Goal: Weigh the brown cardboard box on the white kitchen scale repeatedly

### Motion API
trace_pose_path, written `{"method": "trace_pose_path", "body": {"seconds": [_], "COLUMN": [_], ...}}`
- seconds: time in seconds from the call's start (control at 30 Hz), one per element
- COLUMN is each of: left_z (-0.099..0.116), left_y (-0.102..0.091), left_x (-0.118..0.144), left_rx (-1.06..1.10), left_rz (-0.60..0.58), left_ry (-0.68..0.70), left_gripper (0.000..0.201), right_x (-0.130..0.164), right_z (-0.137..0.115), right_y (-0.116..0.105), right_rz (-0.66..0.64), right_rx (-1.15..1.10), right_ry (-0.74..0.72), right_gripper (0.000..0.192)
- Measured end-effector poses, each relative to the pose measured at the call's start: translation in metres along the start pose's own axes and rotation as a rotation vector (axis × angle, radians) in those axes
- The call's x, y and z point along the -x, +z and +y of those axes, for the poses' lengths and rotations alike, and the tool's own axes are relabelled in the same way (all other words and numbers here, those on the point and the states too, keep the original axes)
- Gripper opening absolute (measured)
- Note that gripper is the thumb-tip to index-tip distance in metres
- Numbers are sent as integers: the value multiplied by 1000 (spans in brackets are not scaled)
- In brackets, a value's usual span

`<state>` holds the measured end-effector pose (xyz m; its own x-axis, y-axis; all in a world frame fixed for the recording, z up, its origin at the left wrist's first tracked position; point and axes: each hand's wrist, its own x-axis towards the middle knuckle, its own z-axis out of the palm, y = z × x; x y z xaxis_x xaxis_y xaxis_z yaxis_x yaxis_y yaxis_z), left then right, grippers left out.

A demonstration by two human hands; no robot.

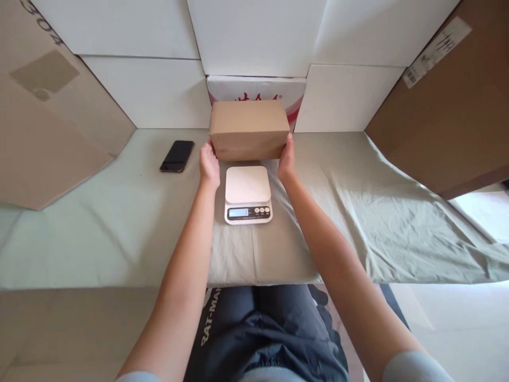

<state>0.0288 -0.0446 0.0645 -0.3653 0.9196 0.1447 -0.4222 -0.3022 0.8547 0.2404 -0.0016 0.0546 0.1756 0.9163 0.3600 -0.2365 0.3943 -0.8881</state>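
2 hands [209, 165] [287, 162] grip 1 cardboard box [249, 130] behind 1 scale [247, 194].

The large cardboard sheet [47, 106] leaning at the far left is showing the handwritten number "304" at its top edge. The dark garment [254, 329] on the person's lap is showing white letters reading "RAT-MA", cut off by the desk edge. The white label [436, 50] on the brown carton at right, the red print on the white box [256, 95] and the scale's display [238, 213] are staying too small to read.
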Motion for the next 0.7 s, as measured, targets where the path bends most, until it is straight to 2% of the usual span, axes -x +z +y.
{"method": "trace_pose_path", "body": {"seconds": [0.13, 0.3, 0.53, 0.7], "left_z": [-11, -23, -29, -33], "left_y": [-5, -7, -9, -15], "left_x": [-2, -4, -7, -10], "left_rx": [17, 8, 8, -5], "left_rz": [-11, -1, 56, 32], "left_ry": [0, -25, -69, -75], "left_gripper": [50, 47, 47, 53], "right_x": [-2, 2, 1, 1], "right_z": [24, 45, 49, 50], "right_y": [-4, -11, -13, -13], "right_rz": [53, 75, 27, 8], "right_rx": [-10, -42, -53, -24], "right_ry": [88, 154, 145, 170], "right_gripper": [98, 92, 83, 77]}}
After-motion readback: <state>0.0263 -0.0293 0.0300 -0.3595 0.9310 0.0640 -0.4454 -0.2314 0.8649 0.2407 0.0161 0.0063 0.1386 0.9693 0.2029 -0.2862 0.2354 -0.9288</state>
